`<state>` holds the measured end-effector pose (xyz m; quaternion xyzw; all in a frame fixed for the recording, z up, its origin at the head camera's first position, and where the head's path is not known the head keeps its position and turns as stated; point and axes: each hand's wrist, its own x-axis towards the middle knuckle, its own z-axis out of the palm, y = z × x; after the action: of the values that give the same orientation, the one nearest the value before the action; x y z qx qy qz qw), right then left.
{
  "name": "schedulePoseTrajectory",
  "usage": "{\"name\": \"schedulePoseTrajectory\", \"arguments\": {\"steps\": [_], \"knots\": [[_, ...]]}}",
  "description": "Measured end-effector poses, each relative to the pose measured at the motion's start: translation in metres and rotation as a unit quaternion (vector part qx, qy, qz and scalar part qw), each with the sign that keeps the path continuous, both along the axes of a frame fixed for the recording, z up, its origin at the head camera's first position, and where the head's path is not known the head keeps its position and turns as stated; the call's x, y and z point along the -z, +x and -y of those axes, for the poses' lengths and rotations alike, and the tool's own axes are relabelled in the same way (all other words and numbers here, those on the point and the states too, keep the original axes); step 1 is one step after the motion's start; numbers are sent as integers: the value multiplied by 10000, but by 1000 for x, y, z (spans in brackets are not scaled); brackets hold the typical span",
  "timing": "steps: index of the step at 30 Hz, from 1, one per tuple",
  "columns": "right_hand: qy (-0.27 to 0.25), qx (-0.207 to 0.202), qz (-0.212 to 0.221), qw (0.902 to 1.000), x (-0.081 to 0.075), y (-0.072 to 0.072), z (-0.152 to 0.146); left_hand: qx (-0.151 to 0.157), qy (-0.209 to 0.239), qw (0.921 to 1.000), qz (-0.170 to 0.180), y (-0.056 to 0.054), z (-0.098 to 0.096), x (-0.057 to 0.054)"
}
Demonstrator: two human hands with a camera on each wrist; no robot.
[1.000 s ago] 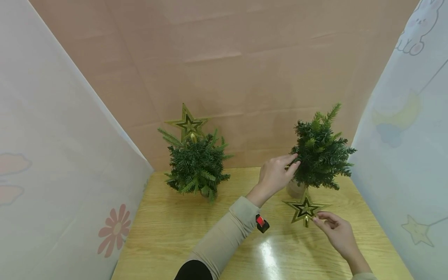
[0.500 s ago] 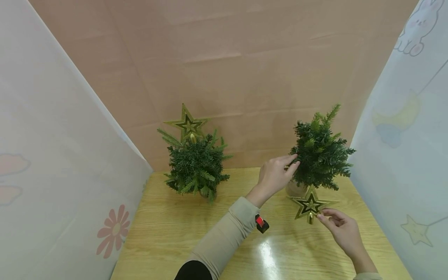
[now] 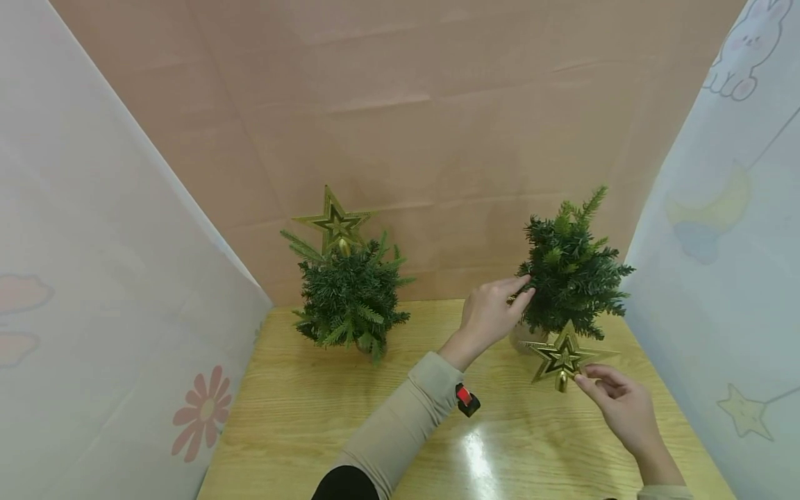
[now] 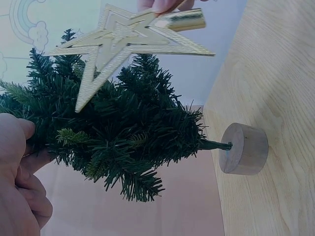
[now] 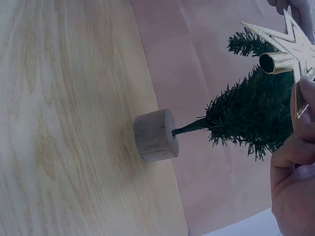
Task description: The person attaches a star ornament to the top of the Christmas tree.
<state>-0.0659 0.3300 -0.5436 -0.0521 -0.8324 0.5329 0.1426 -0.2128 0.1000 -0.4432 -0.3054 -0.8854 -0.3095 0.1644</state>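
Observation:
At the right of the table stands a small artificial Christmas tree (image 3: 575, 278) on a round wooden base (image 4: 248, 152). My left hand (image 3: 492, 316) is at the tree's left side, pinching its branches between thumb and fingers. My right hand (image 3: 625, 413) pinches a gold star tree topper (image 3: 564, 357) by a lower point. This star hangs above the table in front of the tree, its hollow socket (image 5: 278, 64) facing down. In the left wrist view the star hides part of the greenery.
Another small tree (image 3: 350, 298) stands at the left, with a gold star (image 3: 337, 222) at its top. A pinkish-brown backdrop (image 3: 437, 139) closes off the back of the wooden table (image 3: 300, 430). Printed white sheets (image 3: 119, 243) flank both sides.
My right hand has moved the star a little to the right and up, toward the tree. The left hand keeps its place on the branches.

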Motion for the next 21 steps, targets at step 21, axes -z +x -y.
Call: {"name": "schedulePoseTrajectory", "arguments": {"steps": [21], "knots": [[-237,109,-456,9986,-34,-6,-4,24,14,10000,36,-1,0,2]]}}
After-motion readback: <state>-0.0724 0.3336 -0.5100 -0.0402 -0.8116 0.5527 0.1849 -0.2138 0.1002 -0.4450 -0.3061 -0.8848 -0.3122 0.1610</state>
